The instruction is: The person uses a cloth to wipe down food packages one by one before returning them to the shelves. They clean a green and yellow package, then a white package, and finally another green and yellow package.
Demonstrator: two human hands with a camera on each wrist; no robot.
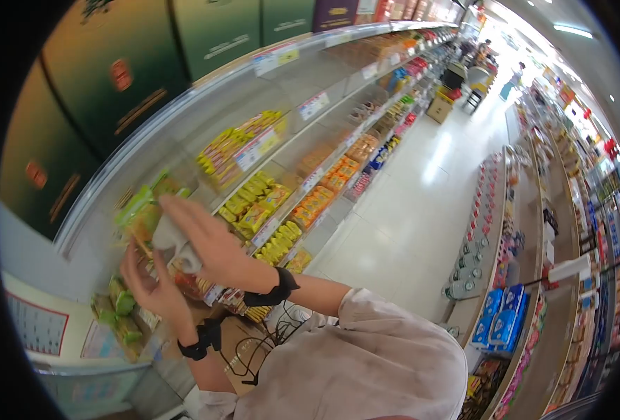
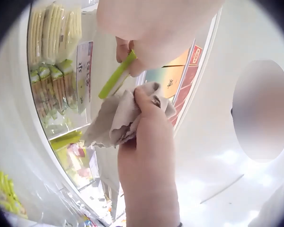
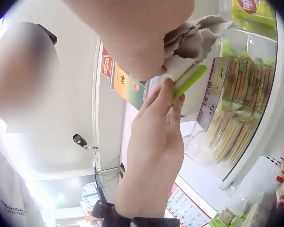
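In the head view both hands are close together in front of the shelf's near end. My right hand (image 1: 208, 245) grips a crumpled grey cloth (image 1: 173, 241), whose folds stick out past the thumb in the left wrist view. Just below it, my left hand (image 1: 157, 283) pinches a thin, bright green-edged snack packet (image 3: 190, 84) between thumb and fingers. The packet's serrated edge faces the right wrist camera, right beside the cloth (image 3: 196, 45). Behind the hands, clear bins hold packs of stick-shaped snacks (image 3: 246, 85) with green wrapper ends.
Yellow snack packets (image 1: 254, 199) and orange packets (image 1: 313, 203) fill shelf bins to the right. Large green boxes (image 1: 114, 77) line the top shelf. A pale tiled aisle (image 1: 394, 238) runs beside it, with another stocked shelf (image 1: 534, 210) opposite. Cables (image 1: 261, 346) hang below the wrists.
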